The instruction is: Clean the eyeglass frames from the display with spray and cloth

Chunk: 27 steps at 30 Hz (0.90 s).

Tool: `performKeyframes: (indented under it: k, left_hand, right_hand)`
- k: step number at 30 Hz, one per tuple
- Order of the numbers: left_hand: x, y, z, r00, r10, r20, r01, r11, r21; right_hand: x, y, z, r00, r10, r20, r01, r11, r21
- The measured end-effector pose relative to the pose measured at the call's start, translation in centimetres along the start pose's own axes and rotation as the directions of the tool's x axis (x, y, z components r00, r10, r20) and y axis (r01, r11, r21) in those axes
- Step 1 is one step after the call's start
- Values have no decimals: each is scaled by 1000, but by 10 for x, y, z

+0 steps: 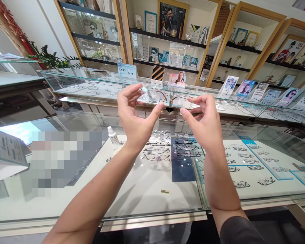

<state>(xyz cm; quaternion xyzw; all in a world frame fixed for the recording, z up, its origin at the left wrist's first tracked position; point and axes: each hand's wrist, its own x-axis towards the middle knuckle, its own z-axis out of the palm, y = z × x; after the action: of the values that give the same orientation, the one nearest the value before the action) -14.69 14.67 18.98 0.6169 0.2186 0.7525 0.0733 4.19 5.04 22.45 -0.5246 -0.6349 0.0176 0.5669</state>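
A pair of eyeglasses (154, 96) with thin rims is held up above the glass counter, at about the middle of the view. My left hand (136, 113) grips one side of it, its fingers bent and the thumb near the lower rim. On the other side, my right hand (203, 115) pinches the glasses between thumb and fingers. Both forearms reach over the counter. Below them, rows of eyeglass frames (156, 149) lie in the display case. A small white bottle (113, 136) stands left of my left wrist.
The glass counter (152, 196) spans the foreground, with a small gold-coloured piece (165, 192) near its front. At left stands a folded leaflet (8, 150). A second glass showcase (96, 88) with upright cards runs behind. Wooden shelves (128, 34) line the wall.
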Motion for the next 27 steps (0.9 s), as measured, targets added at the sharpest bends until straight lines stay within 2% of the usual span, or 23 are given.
performKeyframes:
  k: [11,21,27]
  left_hand:
    - [1,3,1,1000,11,12,-11,1000,3]
    - [1,1,1,997,36,-70,-32,998,47]
    - [3,1,0,993,72,-90,-73,997,-9]
  right_hand:
    - [-1,-2,0,1000,17,-2,-17,1000,18]
    - [-2,-5,0,1000,14,25,-15,999,36]
    - [-2,-5,-1,999,18,28,-19,999,35]
